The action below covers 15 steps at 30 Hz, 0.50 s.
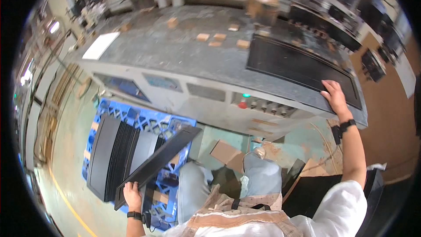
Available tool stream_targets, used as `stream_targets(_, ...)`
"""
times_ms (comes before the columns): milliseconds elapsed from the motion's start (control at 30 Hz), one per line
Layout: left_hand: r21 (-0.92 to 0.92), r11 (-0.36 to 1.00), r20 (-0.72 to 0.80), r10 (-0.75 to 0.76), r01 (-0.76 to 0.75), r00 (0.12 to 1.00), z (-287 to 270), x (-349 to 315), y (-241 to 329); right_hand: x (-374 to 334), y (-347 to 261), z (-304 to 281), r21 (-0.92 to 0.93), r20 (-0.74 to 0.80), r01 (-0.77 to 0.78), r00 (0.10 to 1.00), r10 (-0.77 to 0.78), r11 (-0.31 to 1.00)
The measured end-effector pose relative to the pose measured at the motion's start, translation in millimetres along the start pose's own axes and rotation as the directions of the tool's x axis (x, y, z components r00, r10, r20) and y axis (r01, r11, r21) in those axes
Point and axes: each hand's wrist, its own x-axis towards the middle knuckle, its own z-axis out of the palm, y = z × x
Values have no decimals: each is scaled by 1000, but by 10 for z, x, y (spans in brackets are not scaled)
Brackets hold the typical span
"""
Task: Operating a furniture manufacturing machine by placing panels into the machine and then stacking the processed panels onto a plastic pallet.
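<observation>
My left hand [132,195] is closed on the lower end of a long, thin black panel [160,160]. That panel is held tilted above a blue plastic pallet [180,120]. Beside it on the pallet, several dark panels [105,158] stand on edge, packed in a row. Over on the right, my right hand [335,98] grips the near edge of another black panel [298,63] with a raised rim, lying flat on the grey worktop [175,52]. Its fingers are on the panel's top, with the thumb by the edge.
Several small wooden blocks [217,37] and a white sheet [101,45] lie on the worktop. A red button [242,104] and a lit green one [246,95] sit on the machine's front. Cardboard [226,152] lies by my legs. Dark boards [311,195] stand at my right.
</observation>
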Motion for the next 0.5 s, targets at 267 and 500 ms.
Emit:
stream_targets(267,42,915,-1,-402,401,916,589,-627,-529,-53,127,36,-229,90,-54,993,76,972)
stream_targets(500,107,831,-2,-548,545,836,1265,-810,-840,-399,-622,49,-182,9,-96,995,99,979)
